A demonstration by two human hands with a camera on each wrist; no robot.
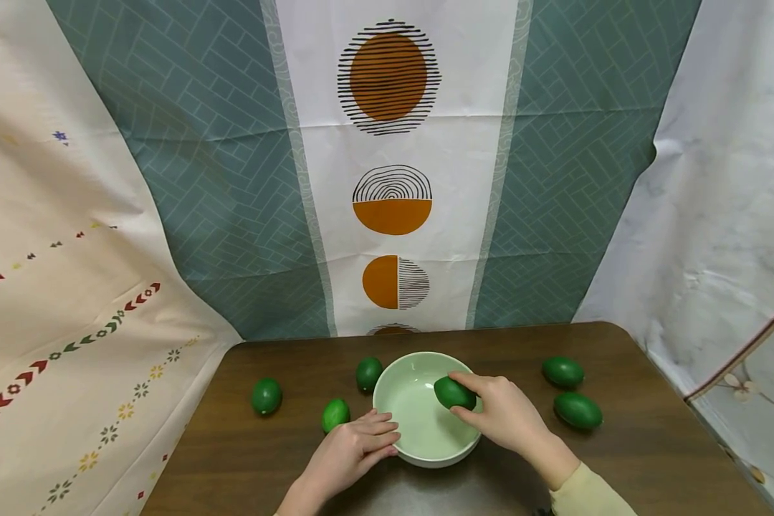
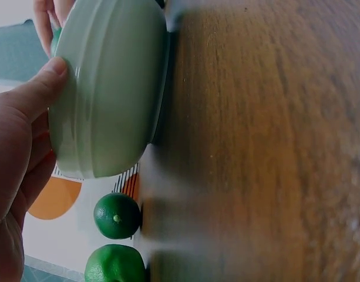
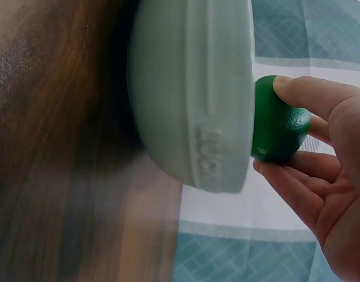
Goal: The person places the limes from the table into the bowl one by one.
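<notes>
A pale green bowl (image 1: 419, 448) stands on the table between the two hands. At its left rim rests my left hand (image 1: 360, 446), its fairly straight fingers lying over the edge; in the left wrist view the thumb touches the rim and the other fingertips are hidden behind the bowl (image 2: 109, 88). Over the right part of the bowl, my right hand (image 1: 509, 416) pinches a dark green lime (image 1: 454, 393) between thumb and fingers. The right wrist view has this lime (image 3: 279, 120) at rim height, partly hidden by the bowl wall. No other fruit shows inside the bowl.
Left of the bowl lie a dark lime (image 1: 369, 374), a brighter lime (image 1: 335, 414) and, farther off, another lime (image 1: 266, 396). On the right side are two limes, one behind (image 1: 562, 372) and one in front (image 1: 577, 411). Patterned cloth (image 1: 232, 179) hangs behind the wooden table (image 1: 232, 459).
</notes>
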